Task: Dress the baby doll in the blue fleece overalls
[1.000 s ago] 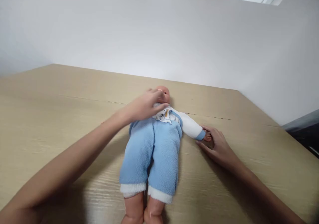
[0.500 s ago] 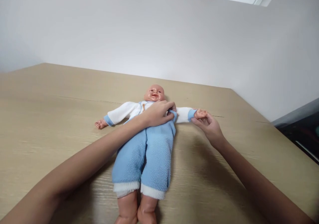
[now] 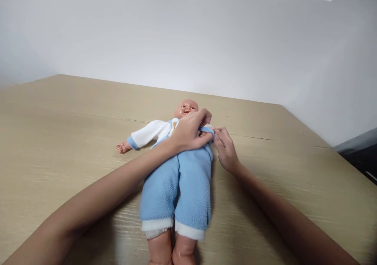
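Observation:
A baby doll (image 3: 176, 178) lies on its back on the wooden table (image 3: 59, 139), head away from me. It wears a white long-sleeved top and blue fleece dungarees with white cuffs. My left hand (image 3: 190, 133) rests on the doll's chest, fingers closed on the blue shoulder strap (image 3: 207, 130). My right hand (image 3: 225, 149) is at the doll's far shoulder, its fingers pinched on the same strap or on the sleeve beneath it. The doll's arm on that side is hidden behind my hands. Its other arm (image 3: 141, 136) stretches out to the left.
A plain white wall (image 3: 176, 41) rises behind the table. The table's right edge (image 3: 338, 155) runs diagonally, with a dark object (image 3: 362, 159) beyond it. Bare wood lies on both sides of the doll.
My right hand has left the doll's outstretched hand and moved in to its shoulder. My left hand stayed on the chest and now grips the strap. The doll's right-side arm is no longer visible.

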{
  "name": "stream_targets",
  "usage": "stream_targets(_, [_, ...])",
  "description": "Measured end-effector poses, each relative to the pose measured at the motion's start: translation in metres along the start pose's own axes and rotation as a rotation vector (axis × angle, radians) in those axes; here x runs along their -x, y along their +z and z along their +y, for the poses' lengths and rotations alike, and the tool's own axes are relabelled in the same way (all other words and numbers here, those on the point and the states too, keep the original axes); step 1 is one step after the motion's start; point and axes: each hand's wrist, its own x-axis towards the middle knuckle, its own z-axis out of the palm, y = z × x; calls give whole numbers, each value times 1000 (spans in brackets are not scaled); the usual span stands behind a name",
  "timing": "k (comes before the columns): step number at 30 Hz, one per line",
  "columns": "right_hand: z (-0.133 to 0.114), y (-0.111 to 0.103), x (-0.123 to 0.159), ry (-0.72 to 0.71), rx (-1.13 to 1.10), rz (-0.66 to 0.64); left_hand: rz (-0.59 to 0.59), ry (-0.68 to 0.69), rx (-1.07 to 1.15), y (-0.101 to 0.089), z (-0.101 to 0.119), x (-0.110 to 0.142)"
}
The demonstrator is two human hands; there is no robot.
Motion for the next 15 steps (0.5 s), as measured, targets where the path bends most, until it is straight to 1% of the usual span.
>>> stream_targets(2, [-4,1,3,-13,20,-2,-25,-129,87,0,-3,-5])
stream_targets(4, [-8,3,4,-15,38,22,-65,-300,156,2,-8,-8])
stream_targets(6, [-9,7,4,29,12,60,-120,-432,161,4,-14,-9])
stream_targets(8, [-8,9,2,148,-106,72,-180,-470,106,6,-19,-9])
stream_targets(10, [-5,10,2,321,-312,84,-206,-470,35,5,-22,-9])
stream_targets(12, [0,10,3,487,-491,116,-258,-483,10,4,-22,-9])
stream_targets(13, [3,9,4,541,-523,136,-287,-491,18,2,-22,-10])
stream_targets(15, [11,8,7,578,-469,140,-329,-508,50,0,-21,-11])
